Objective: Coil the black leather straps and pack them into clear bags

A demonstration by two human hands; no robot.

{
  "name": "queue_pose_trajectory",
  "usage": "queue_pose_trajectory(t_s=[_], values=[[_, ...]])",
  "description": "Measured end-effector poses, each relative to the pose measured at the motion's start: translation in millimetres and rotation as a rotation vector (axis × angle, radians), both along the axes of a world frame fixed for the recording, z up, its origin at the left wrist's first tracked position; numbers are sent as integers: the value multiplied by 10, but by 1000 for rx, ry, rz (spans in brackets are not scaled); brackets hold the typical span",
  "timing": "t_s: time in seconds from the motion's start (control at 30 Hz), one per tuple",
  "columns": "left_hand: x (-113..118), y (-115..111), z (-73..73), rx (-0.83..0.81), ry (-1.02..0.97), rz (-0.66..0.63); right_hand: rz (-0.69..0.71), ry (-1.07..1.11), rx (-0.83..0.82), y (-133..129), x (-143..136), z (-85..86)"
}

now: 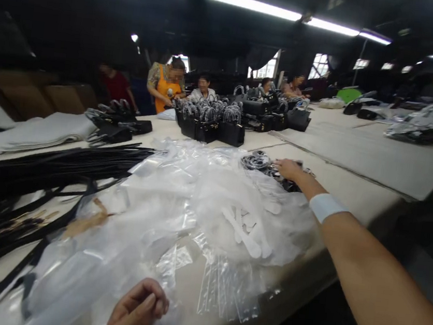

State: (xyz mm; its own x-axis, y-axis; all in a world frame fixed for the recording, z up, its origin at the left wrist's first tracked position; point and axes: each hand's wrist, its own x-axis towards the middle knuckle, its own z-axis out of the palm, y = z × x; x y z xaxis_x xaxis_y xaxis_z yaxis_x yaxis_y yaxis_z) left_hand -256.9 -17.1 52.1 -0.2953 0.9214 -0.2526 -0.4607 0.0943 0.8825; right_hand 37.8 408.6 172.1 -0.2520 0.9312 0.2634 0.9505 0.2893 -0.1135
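My left hand (139,307) is low in the view, over the near edge of the clear plastic sheeting. Its fingers are curled in with the thumb pressed against them; what they hold, if anything, does not show. My right hand (288,169), with a pale blue band (327,206) around the forearm, is stretched out to a small heap of black straps or cords (258,161) with shiny bits. Its fingertips reach the heap, small and blurred. Between the hands lie crumpled clear plastic bags (157,202), with white strip-shaped pieces (245,233) on them.
Long black strips (64,161) lie on the left, near a white sheet stack (43,132). Black handbags (208,127) with plastic-wrapped handles stand farther back. Large flat sheets (366,153) cover the right side of the table. A person in an orange apron (163,86) and others work behind.
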Motion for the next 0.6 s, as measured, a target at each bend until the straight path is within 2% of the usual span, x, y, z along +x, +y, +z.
queue_pose_trajectory(t_s=[0.07, 0.13, 0.2, 0.23, 0.3, 0.4, 0.43, 0.5, 0.6], values=[[38, -15, 62, 38, 18, -20, 2, 93, 84, -220, -82, 17], [72, -21, 106, 63, 53, -24, 68, 279, 211, -647, -136, 16], [101, -22, 132, 85, 93, -25, 277, 629, 281, -1255, -161, -40], [112, -22, 138, 95, 110, -25, 387, 763, 228, -1600, -165, -97], [124, -22, 135, 110, 140, -24, 535, 901, -13, -2296, -164, -275], [131, -33, 98, 123, 200, 11, 570, 964, -400, -3146, -174, -651], [140, -45, 81, 124, 234, 22, 552, 974, -492, -3340, -187, -777], [180, -96, 59, 109, 328, 25, 488, 1026, -564, -3582, -222, -973], [281, -285, 88, 75, 508, 5, 438, 1062, -518, -3668, -255, -1050]])
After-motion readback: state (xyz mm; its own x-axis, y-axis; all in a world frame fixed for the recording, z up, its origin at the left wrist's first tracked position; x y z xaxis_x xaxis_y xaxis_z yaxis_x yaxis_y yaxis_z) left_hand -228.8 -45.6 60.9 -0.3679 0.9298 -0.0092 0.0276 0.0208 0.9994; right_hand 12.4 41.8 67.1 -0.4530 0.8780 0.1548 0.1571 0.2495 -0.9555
